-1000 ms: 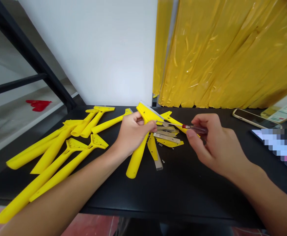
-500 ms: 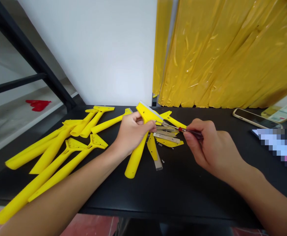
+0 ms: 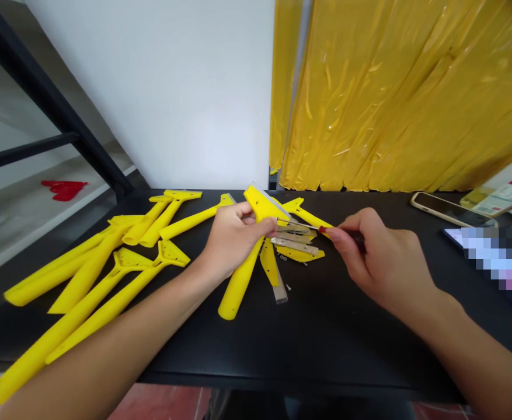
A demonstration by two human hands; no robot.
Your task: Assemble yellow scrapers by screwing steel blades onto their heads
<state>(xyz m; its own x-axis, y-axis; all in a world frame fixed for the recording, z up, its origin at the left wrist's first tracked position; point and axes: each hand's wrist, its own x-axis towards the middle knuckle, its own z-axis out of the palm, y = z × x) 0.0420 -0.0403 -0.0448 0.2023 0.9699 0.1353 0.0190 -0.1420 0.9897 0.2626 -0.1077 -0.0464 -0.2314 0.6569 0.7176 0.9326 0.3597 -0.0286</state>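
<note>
My left hand [image 3: 233, 239] grips a yellow plastic scraper [image 3: 240, 280] by its upper shaft, and the scraper's wide head [image 3: 262, 204] carries a metal blade along its far edge. My right hand [image 3: 372, 259] pinches a small screwdriver [image 3: 321, 229] with a red collar and dark handle. Its thin steel shaft reaches toward the scraper head, close to my left fingers. The tip is hard to make out. Loose steel blades [image 3: 294, 245] and yellow pieces [image 3: 299, 254] lie just beyond, with tiny screws [image 3: 288, 286] nearby.
Several yellow scrapers [image 3: 93, 274] lie in a heap on the black table [image 3: 326, 344] to the left. A phone [image 3: 452, 210], papers [image 3: 501, 198] and a pixelated screen [image 3: 496, 262] sit at the right. Yellow plastic sheeting [image 3: 391, 99] hangs behind.
My right hand has drawn slightly left, and the screwdriver now points more directly at the scraper head. My left hand and the scraper have barely moved.
</note>
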